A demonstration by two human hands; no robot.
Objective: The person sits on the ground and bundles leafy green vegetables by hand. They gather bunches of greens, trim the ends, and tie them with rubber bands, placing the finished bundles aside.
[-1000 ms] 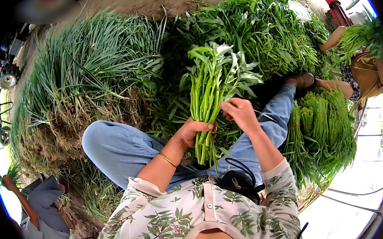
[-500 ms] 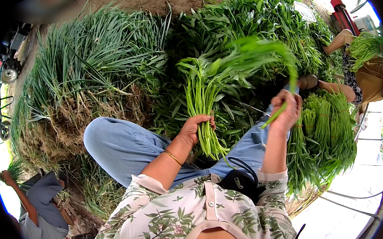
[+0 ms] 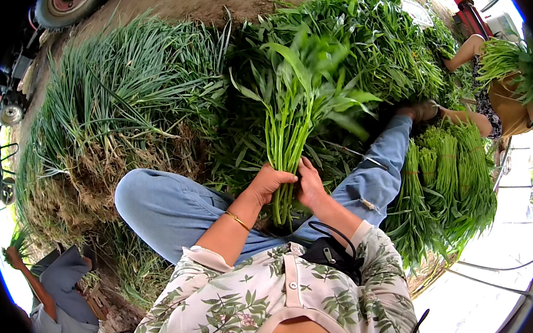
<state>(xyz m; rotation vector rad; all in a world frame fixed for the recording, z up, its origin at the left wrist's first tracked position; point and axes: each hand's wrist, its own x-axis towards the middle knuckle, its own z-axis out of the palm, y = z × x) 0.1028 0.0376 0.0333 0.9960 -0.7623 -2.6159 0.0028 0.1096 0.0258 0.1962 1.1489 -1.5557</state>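
Note:
Upright between my knees stands a bunch of water spinach (image 3: pixel 288 124), its leafy tops spread and slightly blurred above the stems. My left hand (image 3: pixel 271 183) is wrapped round the stems near their lower ends. Against the right side of the same stems, my right hand (image 3: pixel 310 183) is closed, with some of its fingers hidden behind them. Just beyond the hands spreads a large heap of loose water spinach (image 3: pixel 369 39). To the right of my leg lie tied bundles of water spinach (image 3: pixel 448 165), stems toward the far side.
A pile of spring onions (image 3: pixel 116 84) with dry roots fills the left. A thin metal tool (image 3: pixel 356 154) lies by my right leg. One person (image 3: pixel 65 307) sits at lower left; another person (image 3: pixel 512 106) holds greens at right. A wheel (image 3: pixel 66 8) stands at upper left.
My right hand has come left from beside my leg to the bunch. The stems it swung through the air now stand with the rest. My left hand keeps its grip.

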